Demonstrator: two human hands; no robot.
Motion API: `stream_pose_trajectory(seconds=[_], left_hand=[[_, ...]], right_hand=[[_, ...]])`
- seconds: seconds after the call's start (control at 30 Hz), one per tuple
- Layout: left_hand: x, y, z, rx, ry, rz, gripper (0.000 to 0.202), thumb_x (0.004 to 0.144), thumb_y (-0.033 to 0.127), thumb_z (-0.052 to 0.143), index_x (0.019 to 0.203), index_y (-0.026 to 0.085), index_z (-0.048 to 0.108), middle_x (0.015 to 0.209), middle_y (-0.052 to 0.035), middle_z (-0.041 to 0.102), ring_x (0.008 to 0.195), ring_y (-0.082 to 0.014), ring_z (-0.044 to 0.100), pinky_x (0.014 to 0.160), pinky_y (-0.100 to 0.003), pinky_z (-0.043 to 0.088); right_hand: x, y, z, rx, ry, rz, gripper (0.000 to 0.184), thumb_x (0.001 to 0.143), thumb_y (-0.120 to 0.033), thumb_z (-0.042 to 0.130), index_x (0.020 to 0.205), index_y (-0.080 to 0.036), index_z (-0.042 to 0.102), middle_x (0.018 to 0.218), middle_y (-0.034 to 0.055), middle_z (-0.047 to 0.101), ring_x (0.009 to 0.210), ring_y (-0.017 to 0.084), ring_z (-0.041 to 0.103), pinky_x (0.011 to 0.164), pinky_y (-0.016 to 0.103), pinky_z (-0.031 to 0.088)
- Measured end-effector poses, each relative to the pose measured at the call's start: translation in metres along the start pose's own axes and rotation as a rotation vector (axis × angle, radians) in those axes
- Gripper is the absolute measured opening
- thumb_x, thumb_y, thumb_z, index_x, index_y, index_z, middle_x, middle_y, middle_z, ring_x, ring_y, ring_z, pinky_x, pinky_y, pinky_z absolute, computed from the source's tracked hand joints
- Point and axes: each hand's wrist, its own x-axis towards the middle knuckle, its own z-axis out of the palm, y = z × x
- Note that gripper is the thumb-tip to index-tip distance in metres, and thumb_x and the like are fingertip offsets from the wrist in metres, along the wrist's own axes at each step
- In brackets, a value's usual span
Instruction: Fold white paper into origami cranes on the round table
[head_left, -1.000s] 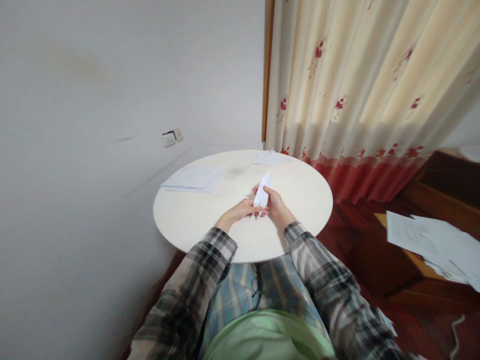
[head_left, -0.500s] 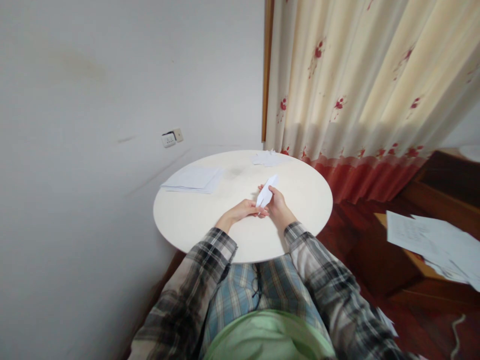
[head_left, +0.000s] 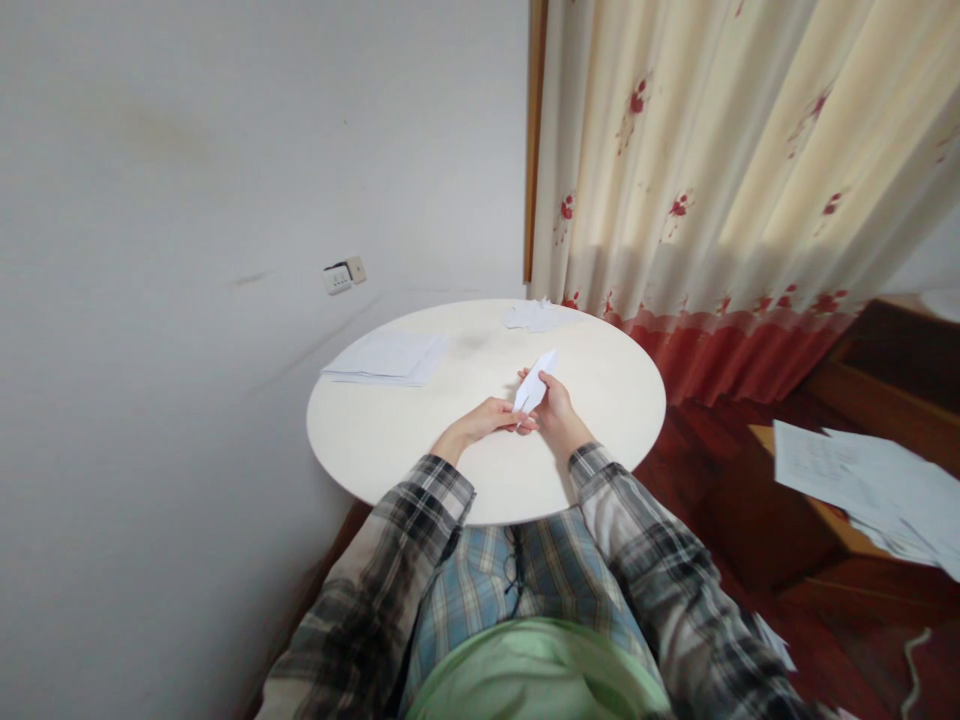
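Folded white paper swung, far tip further right than a second ago. Left hand pinches near end, right hand grips right side; both close together on it, over round white table. Paper stack at table's left, scraps at far edge. Loose sheets at right bear faint print, too blurred to read.

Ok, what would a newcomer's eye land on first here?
Probably the red-and-cream floral curtain, filling the upper right. Next, the folded white paper, held by the left hand and right hand over the round white table. A paper stack lies on the table's left side.
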Motion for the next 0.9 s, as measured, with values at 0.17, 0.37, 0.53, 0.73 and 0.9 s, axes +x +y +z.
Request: stream_pose_trajectory(seconds=[0.17, 0.37, 0.53, 0.73, 0.9], left_hand=[[-0.001, 0.0, 0.001, -0.035, -0.001, -0.008, 0.037, 0.063, 0.038, 0.069, 0.085, 0.008, 0.068, 0.08, -0.0118, 0.069, 0.074, -0.0172, 0.063, 0.077, -0.031, 0.044], [0.001, -0.003, -0.001, -0.024, -0.006, -0.009, 0.037, 0.063, 0.038, 0.069, 0.085, 0.009, 0.068, 0.078, -0.0106, 0.069, 0.072, -0.0167, 0.062, 0.074, -0.029, 0.044], [0.003, -0.006, -0.004, 0.003, -0.015, 0.004, 0.036, 0.064, 0.04, 0.067, 0.084, 0.01, 0.068, 0.078, -0.0097, 0.069, 0.073, -0.0164, 0.063, 0.073, -0.028, 0.043], [0.0, -0.002, 0.0, -0.023, 0.0, 0.001, 0.035, 0.064, 0.038, 0.068, 0.084, 0.009, 0.067, 0.077, -0.0102, 0.069, 0.072, -0.0159, 0.062, 0.074, -0.028, 0.043], [-0.003, 0.005, 0.002, -0.096, 0.026, 0.005, 0.044, 0.064, 0.044, 0.067, 0.088, 0.007, 0.065, 0.083, -0.0131, 0.068, 0.074, -0.0175, 0.062, 0.075, -0.03, 0.043]], right_hand=[[0.004, 0.001, -0.004, 0.016, 0.026, -0.048, 0.02, 0.076, -0.018, 0.04, 0.072, -0.016, 0.06, 0.066, 0.0006, 0.067, 0.061, 0.014, 0.06, 0.063, 0.025, 0.047], [0.006, 0.001, -0.006, 0.004, 0.033, -0.066, 0.018, 0.075, -0.018, 0.041, 0.072, -0.017, 0.059, 0.066, 0.0005, 0.067, 0.064, 0.014, 0.061, 0.066, 0.025, 0.047], [0.005, 0.0, -0.004, 0.009, 0.04, -0.053, 0.019, 0.075, -0.017, 0.04, 0.072, -0.017, 0.059, 0.065, 0.0004, 0.067, 0.063, 0.014, 0.061, 0.066, 0.026, 0.047], [0.005, 0.0, -0.004, 0.012, 0.039, -0.065, 0.02, 0.075, -0.017, 0.04, 0.072, -0.016, 0.059, 0.065, 0.0005, 0.067, 0.062, 0.014, 0.061, 0.066, 0.025, 0.048], [0.004, -0.002, -0.004, 0.028, 0.037, -0.082, 0.02, 0.076, -0.016, 0.04, 0.072, -0.016, 0.06, 0.066, 0.001, 0.068, 0.064, 0.014, 0.061, 0.068, 0.026, 0.048]])
